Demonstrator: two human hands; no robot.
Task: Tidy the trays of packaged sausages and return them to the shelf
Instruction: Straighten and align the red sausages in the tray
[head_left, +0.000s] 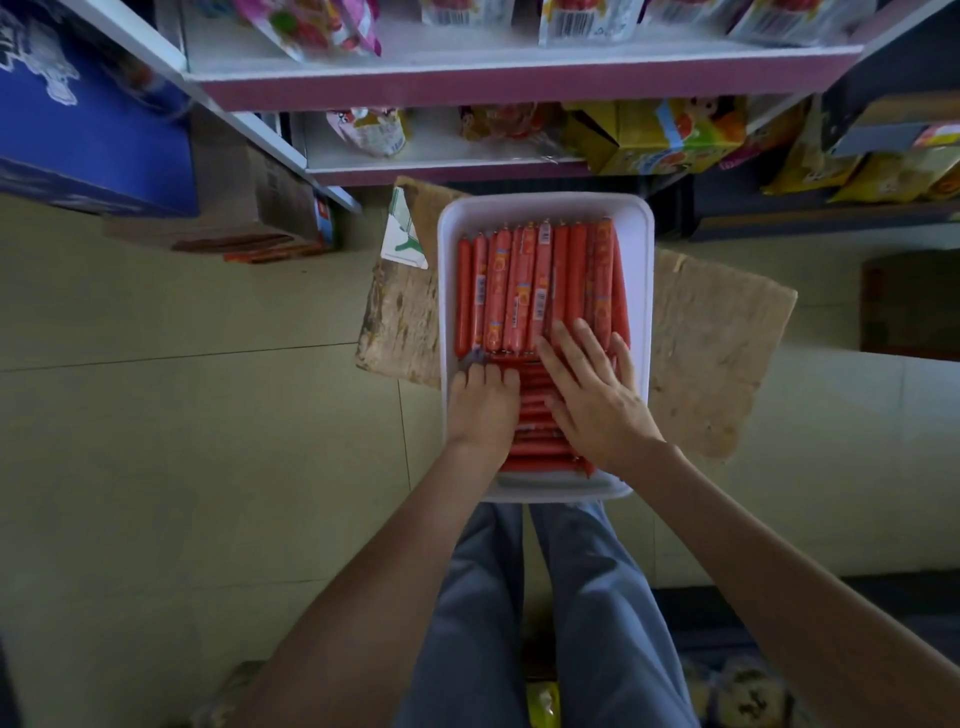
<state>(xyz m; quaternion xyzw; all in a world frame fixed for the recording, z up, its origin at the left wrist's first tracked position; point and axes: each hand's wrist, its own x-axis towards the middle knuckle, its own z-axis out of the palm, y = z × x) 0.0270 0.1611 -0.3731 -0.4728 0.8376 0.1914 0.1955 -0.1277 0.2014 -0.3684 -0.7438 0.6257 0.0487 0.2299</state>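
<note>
A white tray (545, 208) lies on a flattened piece of cardboard (717, 338) on the floor, in front of the shelf (467, 169). Its far half holds a row of red packaged sausages (519, 286) lying lengthwise. The near half holds sausages (535, 415) lying crosswise. My left hand (483, 405) rests at the tray's left side with its fingers curled down onto the crosswise sausages. My right hand (597, 395) lies flat with spread fingers, covering the crosswise sausages and touching the near ends of the lengthwise row.
The shelf behind the tray carries snack bags (371, 130) and a yellow carton (660, 137). A blue box (88, 114) and a brown carton (249, 208) stand at the left. More yellow bags (857, 171) sit at the right. My legs are just behind the tray.
</note>
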